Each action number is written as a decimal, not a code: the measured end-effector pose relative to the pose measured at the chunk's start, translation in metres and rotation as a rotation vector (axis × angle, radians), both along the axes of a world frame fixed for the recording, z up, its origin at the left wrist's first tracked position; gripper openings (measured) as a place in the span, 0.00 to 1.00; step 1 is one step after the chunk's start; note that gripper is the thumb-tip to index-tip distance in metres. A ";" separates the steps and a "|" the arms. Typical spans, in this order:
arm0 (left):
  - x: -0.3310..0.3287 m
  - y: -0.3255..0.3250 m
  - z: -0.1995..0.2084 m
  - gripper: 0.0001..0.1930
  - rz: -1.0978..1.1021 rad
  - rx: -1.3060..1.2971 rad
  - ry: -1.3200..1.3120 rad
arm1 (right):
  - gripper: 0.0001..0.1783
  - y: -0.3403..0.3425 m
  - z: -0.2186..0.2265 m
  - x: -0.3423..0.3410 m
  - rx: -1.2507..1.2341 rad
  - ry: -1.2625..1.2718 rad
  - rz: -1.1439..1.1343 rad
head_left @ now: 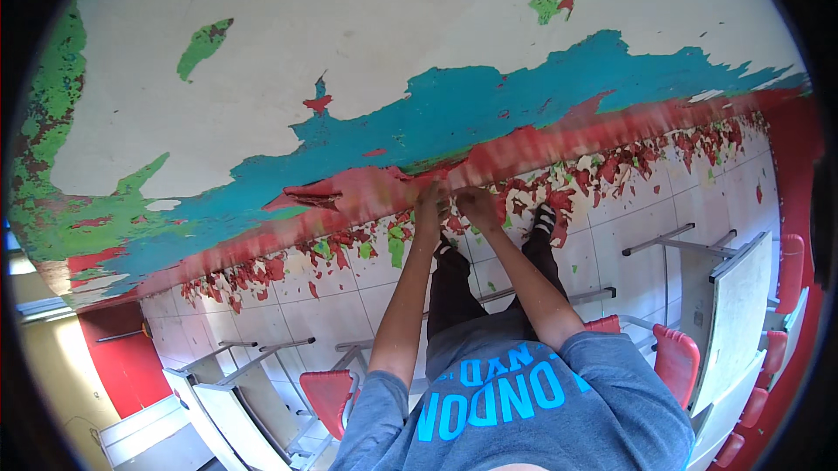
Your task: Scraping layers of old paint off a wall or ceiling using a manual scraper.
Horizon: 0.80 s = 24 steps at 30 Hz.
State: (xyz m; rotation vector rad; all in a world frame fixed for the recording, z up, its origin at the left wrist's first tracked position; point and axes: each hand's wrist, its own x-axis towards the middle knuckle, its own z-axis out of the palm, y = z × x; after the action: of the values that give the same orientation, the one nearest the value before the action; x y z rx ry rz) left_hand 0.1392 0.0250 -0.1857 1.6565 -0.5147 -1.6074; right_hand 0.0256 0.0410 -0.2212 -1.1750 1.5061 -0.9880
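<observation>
A painted wall (288, 43) is peeling in front of me, with white, blue-green, green and red layers exposed. Low on it runs a band of red paint (515, 152), and a loose red paint flap (314, 196) curls away from it on the left. My left hand (430, 207) is raised to the torn edge of the red band, its fingers drawn together; whether a bit of paint is between them is too small to tell. Just right of it, my right hand (476, 207) is curled closed near the wall, and what it may hold is hidden.
Red, green and white paint flakes (611, 170) litter the tiled floor (628, 235) along the wall's foot. My feet stand among them. Behind me are red chairs (326, 401), a tipped table (733, 314) on the right and overturned furniture (236, 419) on the left.
</observation>
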 end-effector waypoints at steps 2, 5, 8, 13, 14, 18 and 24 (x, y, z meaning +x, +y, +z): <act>-0.009 -0.014 0.000 0.15 0.143 -0.059 0.234 | 0.10 -0.017 0.009 -0.001 -0.024 0.042 0.014; -0.007 -0.017 -0.004 0.10 0.117 -0.119 0.339 | 0.10 -0.043 0.022 -0.006 0.070 -0.009 0.083; -0.003 -0.010 -0.013 0.11 0.100 -0.221 0.290 | 0.10 -0.050 0.025 0.001 0.232 -0.313 0.060; 0.007 -0.003 -0.037 0.10 -0.054 -0.411 -0.110 | 0.14 -0.045 0.001 0.018 0.435 -0.647 -0.058; 0.010 0.003 -0.045 0.10 -0.137 -0.434 -0.235 | 0.14 -0.040 -0.005 0.022 0.336 -0.617 -0.078; 0.022 0.063 -0.074 0.14 -0.401 -0.645 -0.715 | 0.13 0.023 -0.024 0.030 0.477 -0.480 -0.113; 0.044 0.126 -0.065 0.19 -0.517 -0.041 -0.554 | 0.21 0.094 -0.046 0.021 0.597 -0.126 0.169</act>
State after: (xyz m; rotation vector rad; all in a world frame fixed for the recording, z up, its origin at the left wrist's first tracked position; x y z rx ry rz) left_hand 0.1828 0.1509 -0.2503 2.0493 -1.3365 -1.4368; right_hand 0.0468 0.1354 -0.2674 -0.7751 1.4335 -0.4376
